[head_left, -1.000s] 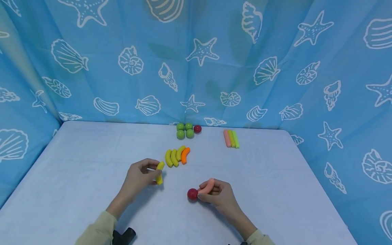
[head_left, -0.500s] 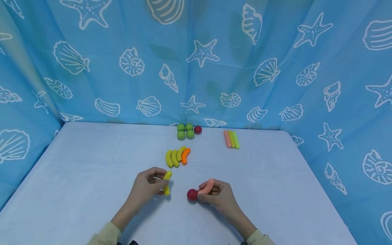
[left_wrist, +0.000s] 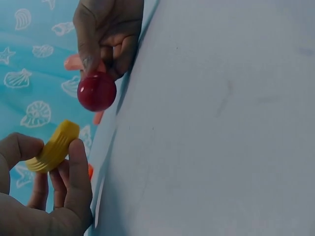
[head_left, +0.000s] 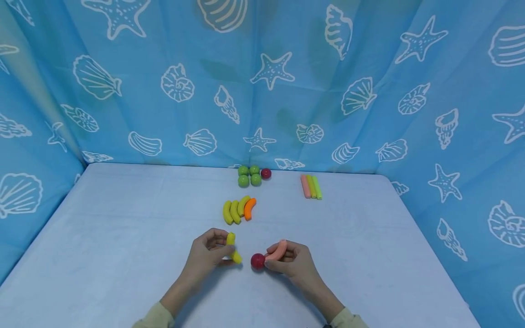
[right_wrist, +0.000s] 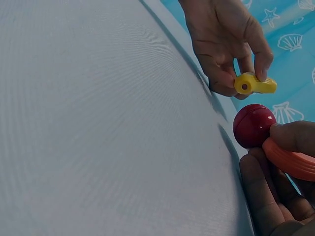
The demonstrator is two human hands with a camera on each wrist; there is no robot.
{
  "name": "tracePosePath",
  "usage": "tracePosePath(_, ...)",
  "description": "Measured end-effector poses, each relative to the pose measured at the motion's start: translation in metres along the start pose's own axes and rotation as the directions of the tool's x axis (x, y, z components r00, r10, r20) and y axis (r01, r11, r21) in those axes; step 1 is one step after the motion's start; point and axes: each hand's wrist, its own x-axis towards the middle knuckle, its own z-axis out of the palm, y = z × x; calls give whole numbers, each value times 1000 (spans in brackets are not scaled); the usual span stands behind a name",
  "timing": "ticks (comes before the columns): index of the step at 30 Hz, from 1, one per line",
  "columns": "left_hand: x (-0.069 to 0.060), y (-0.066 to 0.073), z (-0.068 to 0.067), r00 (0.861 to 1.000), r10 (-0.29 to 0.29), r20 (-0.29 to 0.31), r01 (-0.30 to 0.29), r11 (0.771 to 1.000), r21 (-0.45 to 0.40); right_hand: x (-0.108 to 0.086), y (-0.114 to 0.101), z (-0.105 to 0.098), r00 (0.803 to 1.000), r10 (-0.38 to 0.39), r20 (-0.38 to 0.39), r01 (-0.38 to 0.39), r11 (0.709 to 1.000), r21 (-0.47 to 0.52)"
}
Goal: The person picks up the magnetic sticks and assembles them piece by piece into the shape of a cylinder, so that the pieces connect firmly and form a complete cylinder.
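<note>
My left hand pinches a short, curved yellow piece between thumb and fingers. A small round hole shows in one end of that yellow piece in the right wrist view. With thumb and fingers, my right hand grips a curved salmon-pink piece. A glossy red ball sits at its lower left end, touching it; whether the two are joined I cannot tell. The yellow piece is just left of the ball, with a gap between them.
Curved yellow pieces and a curved orange piece lie in a row beyond my hands. Several green balls and another red ball stand at the table's back edge. Straight pink, yellow and green sticks lie back right.
My left hand has moved right and toward me with the yellow piece, whose lower end now tilts toward the red ball. My right hand stays put.
</note>
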Motion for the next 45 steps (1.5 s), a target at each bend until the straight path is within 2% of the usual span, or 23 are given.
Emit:
tracePosePath(8,-1,-1,5,1000,-18,-20,17,1000,-24,0,2,0,1000,-9,12,9,1000,4)
tracePosePath(17,-1,-4,9,1000,1,-15,0,1000,25,2,2,3,1000,14,-20,-14,1000,-21)
tracePosePath(24,-2,-4,13,1000,-8,-29,10,996,84,-1,3,5,1000,13,-10,-13,1000,-13)
tracePosePath(33,-3,-2,11,1000,-1,-29,4,995,99,-7,2,10,1000,15,7,-15,999,-39)
tracePosePath(40,-2,-1,4,998,41,-42,-32,981,192,-14,4,17,999,18,44,-18,1000,-9)
tracePosePath(45,0,0,2,998,56,-31,-45,961,272,-18,3,19,997,32,73,-33,999,7)
